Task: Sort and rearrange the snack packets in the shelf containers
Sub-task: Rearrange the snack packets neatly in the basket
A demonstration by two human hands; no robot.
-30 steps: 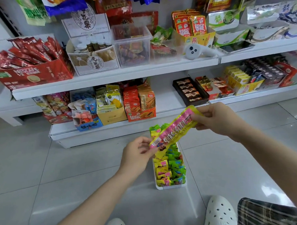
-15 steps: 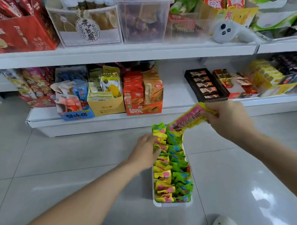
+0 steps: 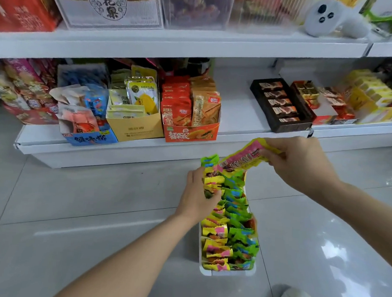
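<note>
Pinching pink packet (image 3: 241, 158), right hand (image 3: 302, 166), left hand (image 3: 199, 195) among tray packets (image 3: 229, 230)

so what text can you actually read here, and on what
"无花果" on the white box label, top cut off.
"蟹味粒" on the blue carton.
"蟹黄" or similar on the orange carton, unsure.
Print on the pink-and-yellow packet and the yellow carton: too blurred.
</note>
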